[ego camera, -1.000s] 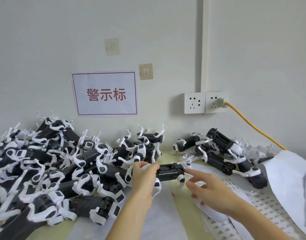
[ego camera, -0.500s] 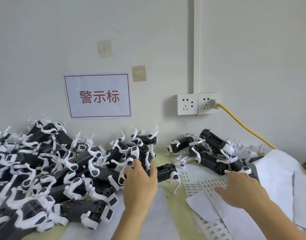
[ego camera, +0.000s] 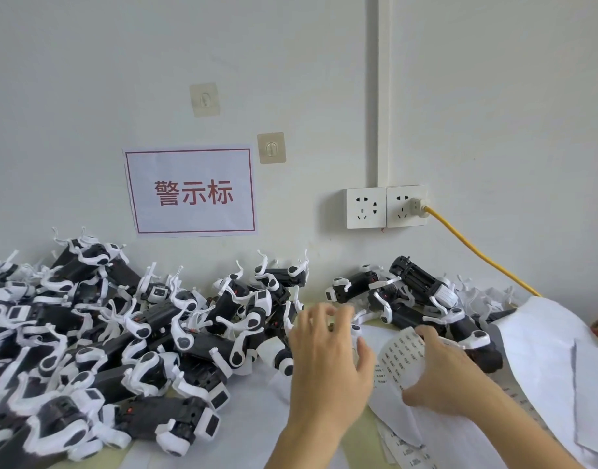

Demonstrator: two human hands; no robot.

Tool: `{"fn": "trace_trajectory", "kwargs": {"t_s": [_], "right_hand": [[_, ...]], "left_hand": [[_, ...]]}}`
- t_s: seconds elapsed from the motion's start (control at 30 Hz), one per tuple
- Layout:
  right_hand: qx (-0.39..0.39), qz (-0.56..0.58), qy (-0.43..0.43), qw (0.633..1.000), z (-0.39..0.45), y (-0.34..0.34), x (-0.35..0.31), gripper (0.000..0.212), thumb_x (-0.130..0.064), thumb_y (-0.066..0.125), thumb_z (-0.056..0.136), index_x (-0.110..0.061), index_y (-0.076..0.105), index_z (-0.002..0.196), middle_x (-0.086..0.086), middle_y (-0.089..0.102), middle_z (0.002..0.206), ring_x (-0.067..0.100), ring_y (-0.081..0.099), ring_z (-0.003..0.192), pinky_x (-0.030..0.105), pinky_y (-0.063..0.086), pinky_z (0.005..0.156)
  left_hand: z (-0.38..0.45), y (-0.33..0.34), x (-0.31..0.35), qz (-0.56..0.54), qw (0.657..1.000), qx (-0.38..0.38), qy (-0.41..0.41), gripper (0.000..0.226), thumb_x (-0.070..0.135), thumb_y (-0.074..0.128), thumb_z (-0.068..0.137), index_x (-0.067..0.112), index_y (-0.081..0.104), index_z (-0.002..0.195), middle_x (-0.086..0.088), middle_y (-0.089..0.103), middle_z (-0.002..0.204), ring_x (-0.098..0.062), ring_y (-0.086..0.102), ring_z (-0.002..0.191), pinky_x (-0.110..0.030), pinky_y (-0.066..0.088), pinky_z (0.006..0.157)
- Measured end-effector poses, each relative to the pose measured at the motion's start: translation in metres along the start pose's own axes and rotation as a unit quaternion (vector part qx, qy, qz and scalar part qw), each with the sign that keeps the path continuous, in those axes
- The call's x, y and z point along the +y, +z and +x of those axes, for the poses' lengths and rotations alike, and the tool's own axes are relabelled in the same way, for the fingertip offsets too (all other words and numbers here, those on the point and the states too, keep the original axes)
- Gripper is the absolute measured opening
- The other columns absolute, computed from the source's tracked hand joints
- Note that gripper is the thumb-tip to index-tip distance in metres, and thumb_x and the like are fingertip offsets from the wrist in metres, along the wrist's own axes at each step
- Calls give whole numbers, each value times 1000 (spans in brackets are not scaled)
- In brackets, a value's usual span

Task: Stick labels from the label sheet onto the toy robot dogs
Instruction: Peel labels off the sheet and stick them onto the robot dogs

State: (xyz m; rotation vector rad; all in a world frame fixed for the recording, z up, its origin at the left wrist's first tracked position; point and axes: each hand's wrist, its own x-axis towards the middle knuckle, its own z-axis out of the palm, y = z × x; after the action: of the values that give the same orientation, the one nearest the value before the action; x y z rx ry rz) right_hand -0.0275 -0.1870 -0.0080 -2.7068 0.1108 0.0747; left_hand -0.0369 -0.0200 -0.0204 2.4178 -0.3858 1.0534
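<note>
A big heap of black-and-white toy robot dogs (ego camera: 121, 333) fills the left of the table, and a smaller group of dogs (ego camera: 419, 299) lies at the back right. My left hand (ego camera: 328, 363) hovers between the two groups with its fingers spread, holding nothing that I can see. Whatever lies just behind it is hidden. The label sheet (ego camera: 401, 353), white with rows of small printed labels, curls up off the table. My right hand (ego camera: 443, 374) grips that curled part between thumb and fingers. More label strips (ego camera: 406, 451) lie flat below it.
Large white paper sheets (ego camera: 544, 360) cover the table's right side. On the wall are a red-bordered sign (ego camera: 189, 191), two adhesive hooks, and a double socket (ego camera: 385, 206) with a yellow cable (ego camera: 477, 255) running down to the right behind the dogs.
My left hand has let go of the dog it held and opened, moving right. My right hand went from resting on the label sheet to lifting its curled edge.
</note>
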Motion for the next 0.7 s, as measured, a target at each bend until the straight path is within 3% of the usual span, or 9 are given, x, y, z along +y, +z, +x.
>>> {"fn": "trace_trajectory", "kwargs": {"t_s": [0.07,0.13,0.2,0.27,0.37,0.47,0.57,0.7], "right_hand": [[3,99,-22,995,2,2,-3,101,-18,81,72,-25,14,148,2,52,114,21,56,103,20,49,66],[23,189,-41,981,5,4,-4,103,-10,79,73,-28,15,151,4,55,115,21,59,100,19,47,62],[55,258,-59,963,8,4,-6,94,-10,80,74,-30,26,148,-4,59,109,14,61,96,17,46,62],[80,334,-61,937,8,0,-8,76,-8,80,76,-31,41,137,-8,65,104,13,66,90,23,51,64],[99,462,-68,879,5,-5,-10,50,-3,78,79,-25,58,119,-2,75,98,19,75,83,39,61,71],[84,532,-106,836,0,-5,-15,39,-1,76,82,-18,63,114,4,78,98,26,76,87,52,61,80],[57,560,-126,817,-2,-3,-20,33,1,74,84,-10,65,113,9,77,100,30,75,91,52,59,84],[-14,569,-105,816,-1,-2,-19,23,-7,76,83,-5,74,105,16,77,100,33,75,92,48,57,89]], "left_hand": [[-4,4,2,-101,993,-63,1,18,26,52,93,22,57,110,10,50,105,-7,43,102,-19,35,89],[-6,8,3,-198,972,-121,-41,11,22,55,93,25,57,103,11,53,94,-1,48,84,-9,37,74],[-7,10,4,-254,951,-143,-99,9,19,58,91,28,57,93,8,57,82,-3,51,63,-12,41,59],[-7,11,3,-288,934,-138,-158,10,20,62,90,28,56,88,8,59,73,-4,52,54,-17,44,53],[-4,11,3,-341,901,-122,-240,9,25,66,90,24,58,88,6,62,71,-8,57,53,-22,47,51],[-1,10,2,-429,847,-135,-282,14,22,65,95,10,68,87,0,64,73,-15,56,57,-22,41,50],[1,5,2,-485,820,-126,-278,20,16,63,97,8,72,82,-3,69,74,-13,58,65,-22,42,57],[1,5,0,-492,820,-102,-275,21,17,66,96,15,73,76,-1,71,74,-10,59,67,-23,42,62]]}}
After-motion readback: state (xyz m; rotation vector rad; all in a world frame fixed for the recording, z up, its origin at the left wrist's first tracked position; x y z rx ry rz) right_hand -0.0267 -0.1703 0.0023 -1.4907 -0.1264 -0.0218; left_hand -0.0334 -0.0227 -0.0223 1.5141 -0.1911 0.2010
